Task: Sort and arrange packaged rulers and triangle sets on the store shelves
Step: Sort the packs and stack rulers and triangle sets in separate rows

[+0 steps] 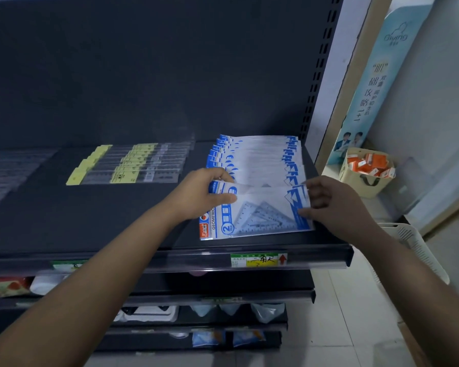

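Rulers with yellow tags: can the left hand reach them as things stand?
Probably yes. The rulers lie on the same shelf, to the left of the left hand, with bare shelf between. The hand holds a pack, so it should let go first.

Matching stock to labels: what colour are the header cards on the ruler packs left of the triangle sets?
Yellow header cards, head view.

We face a dark metal shelf unit [90, 221] in dim light, its slotted upright [319, 70] at one o'clock, a tall printed banner [376, 83] against our pale wall [440, 102] at two o'clock, a beige basket [363, 182] of orange boxes [368, 161] at three o'clock, pale floor tiles [342, 327] at five o'clock
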